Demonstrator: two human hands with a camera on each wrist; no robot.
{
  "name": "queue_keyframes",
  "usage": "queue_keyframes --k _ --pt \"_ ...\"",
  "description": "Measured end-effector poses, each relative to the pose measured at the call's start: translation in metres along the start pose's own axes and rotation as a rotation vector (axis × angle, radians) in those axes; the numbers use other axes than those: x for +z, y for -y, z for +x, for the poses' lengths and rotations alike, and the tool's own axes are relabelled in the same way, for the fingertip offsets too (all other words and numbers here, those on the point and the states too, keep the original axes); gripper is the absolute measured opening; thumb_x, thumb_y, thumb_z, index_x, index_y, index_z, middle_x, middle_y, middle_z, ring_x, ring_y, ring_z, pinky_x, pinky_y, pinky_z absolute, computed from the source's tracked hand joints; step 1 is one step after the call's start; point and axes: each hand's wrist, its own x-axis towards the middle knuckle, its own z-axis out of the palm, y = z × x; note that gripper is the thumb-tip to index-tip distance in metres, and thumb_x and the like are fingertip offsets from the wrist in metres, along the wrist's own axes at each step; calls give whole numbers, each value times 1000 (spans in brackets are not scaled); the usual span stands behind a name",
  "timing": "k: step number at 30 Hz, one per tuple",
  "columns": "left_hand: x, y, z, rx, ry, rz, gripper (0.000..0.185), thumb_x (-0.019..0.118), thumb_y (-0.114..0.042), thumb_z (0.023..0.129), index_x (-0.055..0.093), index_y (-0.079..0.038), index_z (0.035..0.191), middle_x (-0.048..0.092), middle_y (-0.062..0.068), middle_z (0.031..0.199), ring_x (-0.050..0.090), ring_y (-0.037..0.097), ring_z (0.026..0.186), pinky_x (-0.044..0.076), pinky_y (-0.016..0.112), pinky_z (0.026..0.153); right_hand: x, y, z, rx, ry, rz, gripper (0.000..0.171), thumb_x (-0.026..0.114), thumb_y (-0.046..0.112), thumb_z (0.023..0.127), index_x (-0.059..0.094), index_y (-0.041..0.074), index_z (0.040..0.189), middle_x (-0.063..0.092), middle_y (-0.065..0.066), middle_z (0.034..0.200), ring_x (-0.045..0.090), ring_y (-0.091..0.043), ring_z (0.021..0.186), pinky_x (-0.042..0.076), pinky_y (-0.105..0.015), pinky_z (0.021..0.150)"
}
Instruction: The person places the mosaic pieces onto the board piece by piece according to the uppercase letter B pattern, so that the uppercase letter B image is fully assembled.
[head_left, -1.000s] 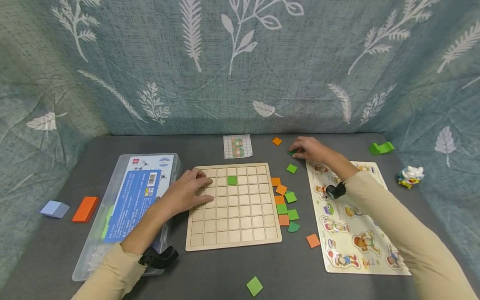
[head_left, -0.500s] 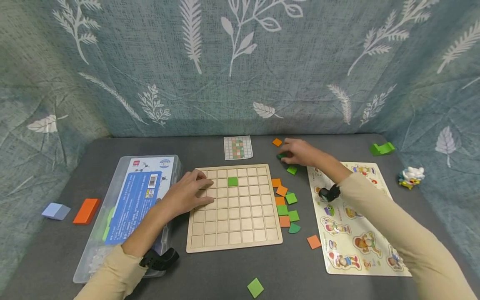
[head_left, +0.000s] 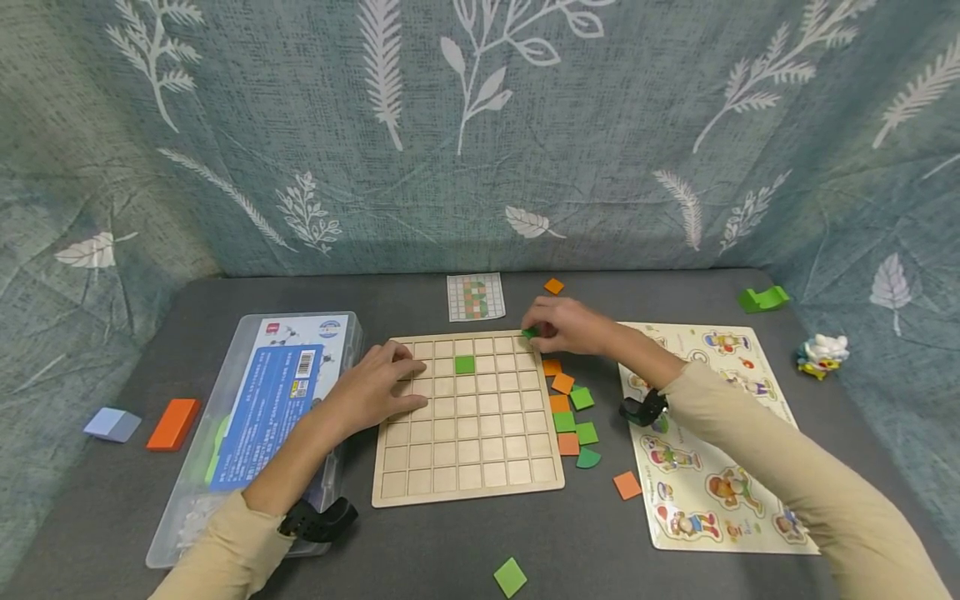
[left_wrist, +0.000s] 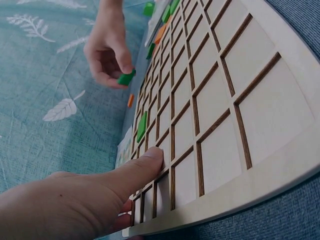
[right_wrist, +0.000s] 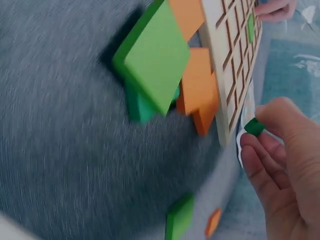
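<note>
My right hand (head_left: 566,325) pinches a small dark green tile (right_wrist: 254,126) between thumb and fingers. It is over the far right corner of the wooden grid board (head_left: 468,493); part of the tile is hidden by the fingers. A single light green square tile (head_left: 465,364) sits in a cell near the board's far side. On the board's left side rests my left hand (head_left: 378,383), fingers relaxed and spread. Its thumb (left_wrist: 150,159) touches the grid in the left wrist view. Orange tiles (head_left: 568,444) and green tiles (head_left: 582,398) lie along the board's right edge.
A pattern card (head_left: 476,297) lies behind the board. The clear plastic case (head_left: 262,400) stands left, beside an orange block (head_left: 173,423) and a pale blue block (head_left: 112,424). At right are a picture puzzle board (head_left: 712,492), a green curved block (head_left: 763,298) and a figurine (head_left: 822,353).
My right hand has carried the dark green tile leftward and nearer, from the far right table area to the board's far right corner. My left hand has stayed in place.
</note>
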Motion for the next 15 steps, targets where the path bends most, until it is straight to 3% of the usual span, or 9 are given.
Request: queue_keyframes --k 8,11,15 --pt "0 0 0 1 -4 10 48 74 -34 86 64 -10 127 52 12 126 50 29 110 47 48 84 21 14 7 119 -37 223 13 59 2 91 66 2 102 71 -14 96 69 -24 88 55 -28 79" --pt "0 0 0 2 -6 12 48 74 -34 86 64 -10 126 52 11 126 50 28 109 47 48 83 26 23 11 107 -11 274 14 61 5 93 68 2 104 72 -13 101 70 -24 92 56 -28 81" --pt "0 0 0 1 -9 13 48 74 -33 85 65 -10 126 53 11 125 50 28 108 47 47 83 31 31 19 48 17 252 15 61 8 94 70 3 105 71 -12 104 68 -20 90 54 -25 79"
